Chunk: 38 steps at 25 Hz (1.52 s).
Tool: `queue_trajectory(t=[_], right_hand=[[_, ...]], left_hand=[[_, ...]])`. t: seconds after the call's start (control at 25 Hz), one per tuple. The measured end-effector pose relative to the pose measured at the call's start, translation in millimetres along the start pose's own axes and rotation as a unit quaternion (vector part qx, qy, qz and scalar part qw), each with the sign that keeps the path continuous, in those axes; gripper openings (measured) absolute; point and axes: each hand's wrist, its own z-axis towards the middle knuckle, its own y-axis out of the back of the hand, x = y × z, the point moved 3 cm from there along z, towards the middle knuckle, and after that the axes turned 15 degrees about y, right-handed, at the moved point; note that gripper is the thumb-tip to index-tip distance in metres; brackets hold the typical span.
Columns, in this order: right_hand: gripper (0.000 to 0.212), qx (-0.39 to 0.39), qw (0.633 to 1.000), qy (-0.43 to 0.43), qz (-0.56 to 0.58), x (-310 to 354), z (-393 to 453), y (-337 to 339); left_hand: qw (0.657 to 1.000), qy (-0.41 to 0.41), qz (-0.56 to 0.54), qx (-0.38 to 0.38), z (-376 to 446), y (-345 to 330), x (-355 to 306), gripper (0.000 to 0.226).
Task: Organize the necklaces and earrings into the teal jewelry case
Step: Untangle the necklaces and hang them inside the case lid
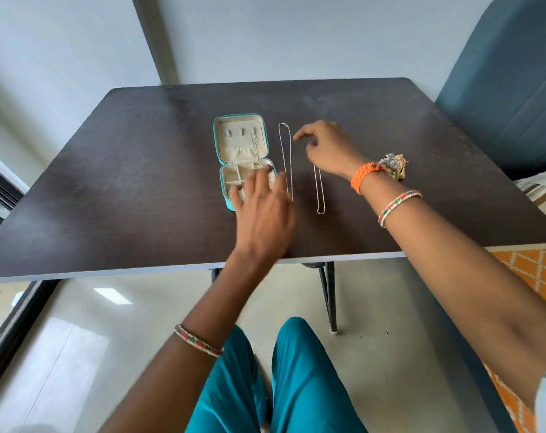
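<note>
A dark tabletop (140, 182) fills the middle of the frame, and slightly left of its centre lies the teal jewelry case (224, 170), open flat. The case's lid half, toward the top of the frame, has a cream lining with small tabs and a gathered pocket; a thin chain hangs from the right-hand tab down toward the pocket. The tray half below it is split into small cream compartments. The left hand (263, 210) reaches up from the lower centre of the frame and is motion-blurred; its fingers are spread and fairly straight over the tray half, covering its right and lower parts, and they grip nothing that can be seen. Whether they touch the tray cannot be told. Just right of the case, the first silver necklace (289, 157) lies stretched out as a long narrow loop running up and down the frame, its lower end beside the left hand's fingers. Further right, a second silver necklace (319, 195) lies the same way, its upper end hidden beneath the right hand (324, 145). That hand sits right of centre with its fingers loosely curled and its index finger extended leftward toward the first necklace; whether it pinches the second chain cannot be told.
</note>
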Motion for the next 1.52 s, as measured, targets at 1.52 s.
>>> queue_trajectory(t=[1.52], right_hand=[[0.018, -0.076, 0.996, -0.01, 0.052, 158, 63, -72]], left_hand=[[0.983, 0.102, -0.12, -0.097, -17, 41, 166, 0.044]])
